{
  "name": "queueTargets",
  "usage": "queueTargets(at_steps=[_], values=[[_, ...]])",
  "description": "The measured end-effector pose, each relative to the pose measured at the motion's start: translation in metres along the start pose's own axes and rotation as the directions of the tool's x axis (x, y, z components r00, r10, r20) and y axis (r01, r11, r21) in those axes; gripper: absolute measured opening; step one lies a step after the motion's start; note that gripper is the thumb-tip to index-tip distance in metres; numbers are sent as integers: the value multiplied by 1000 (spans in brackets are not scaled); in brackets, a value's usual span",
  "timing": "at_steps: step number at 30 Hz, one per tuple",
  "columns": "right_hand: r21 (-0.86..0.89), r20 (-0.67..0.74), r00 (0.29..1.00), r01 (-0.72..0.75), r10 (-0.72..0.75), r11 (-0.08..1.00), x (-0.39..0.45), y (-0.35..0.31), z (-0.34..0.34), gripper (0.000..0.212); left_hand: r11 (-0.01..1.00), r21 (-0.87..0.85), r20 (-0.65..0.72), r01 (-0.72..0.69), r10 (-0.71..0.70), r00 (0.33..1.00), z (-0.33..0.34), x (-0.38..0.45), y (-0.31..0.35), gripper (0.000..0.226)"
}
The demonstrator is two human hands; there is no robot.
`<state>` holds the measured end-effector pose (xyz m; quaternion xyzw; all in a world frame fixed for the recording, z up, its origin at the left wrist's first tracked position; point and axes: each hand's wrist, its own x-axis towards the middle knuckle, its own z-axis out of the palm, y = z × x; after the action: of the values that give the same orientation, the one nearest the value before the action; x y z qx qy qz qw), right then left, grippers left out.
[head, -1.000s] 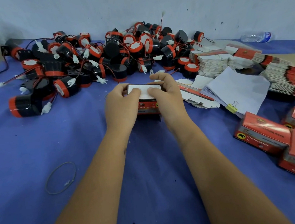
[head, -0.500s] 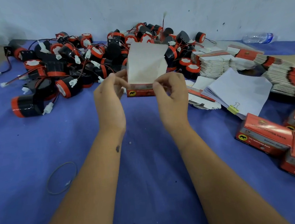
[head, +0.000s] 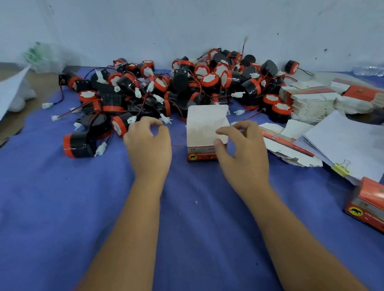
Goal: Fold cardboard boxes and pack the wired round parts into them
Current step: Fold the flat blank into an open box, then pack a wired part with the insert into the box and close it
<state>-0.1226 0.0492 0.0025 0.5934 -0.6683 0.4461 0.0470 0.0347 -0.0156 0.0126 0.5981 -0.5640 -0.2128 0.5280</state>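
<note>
The counter carried a far heap of wired round parts, too many and too tangled to count. Their crossed wires could drag a neighbour along when one was lifted. Flat box blanks lay in stacks at the right, uncountable. One finished box lay near right. One open box stood in the middle, flap up; it could tip, being light. The right hand pinched its flap. The left hand hovered beside the heap, fingers loosely curled, holding nothing.
</note>
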Motion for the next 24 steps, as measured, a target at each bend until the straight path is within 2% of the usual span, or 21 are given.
queueTargets(at_steps=[2,4,6,8,13,17,19,20,21,23,24], values=[[-23,-15,998,57,-57,998,0,-3,1,23,988,152,8,-36,35,999,-5,20,-8,40],[-32,-4,993,120,-120,992,-2,-8,3,22,966,259,59,-28,13,998,-8,34,-17,65],[-57,2,985,170,-170,984,-3,-12,6,23,939,345,132,-10,-38,991,-7,42,-29,74],[-74,6,981,196,-196,978,-5,-14,8,24,910,415,145,-18,-46,988,-4,45,-37,74],[-85,1,976,216,-216,973,-5,-15,9,24,937,350,-60,15,7,998,1,47,-38,61],[-84,-21,978,207,-210,975,-5,-15,7,24,957,290,-18,20,-16,1000,-5,48,-44,58],[-85,-58,973,218,-224,972,-5,-16,6,27,993,108,-20,39,-38,999,-8,44,-39,56],[-86,-84,969,227,-234,970,-5,-17,5,29,993,-70,-33,90,-93,995,-10,42,-33,53],[-87,-109,963,236,-245,968,-5,-19,5,32,942,-294,-31,165,-181,983,-12,40,-24,50],[-83,-150,955,244,-255,966,-6,-22,4,39,659,-688,98,305,-332,938,-16,39,-9,45],[-76,-166,951,250,-260,965,-6,-23,4,42,511,-793,173,331,-333,927,-18,40,-5,42]])
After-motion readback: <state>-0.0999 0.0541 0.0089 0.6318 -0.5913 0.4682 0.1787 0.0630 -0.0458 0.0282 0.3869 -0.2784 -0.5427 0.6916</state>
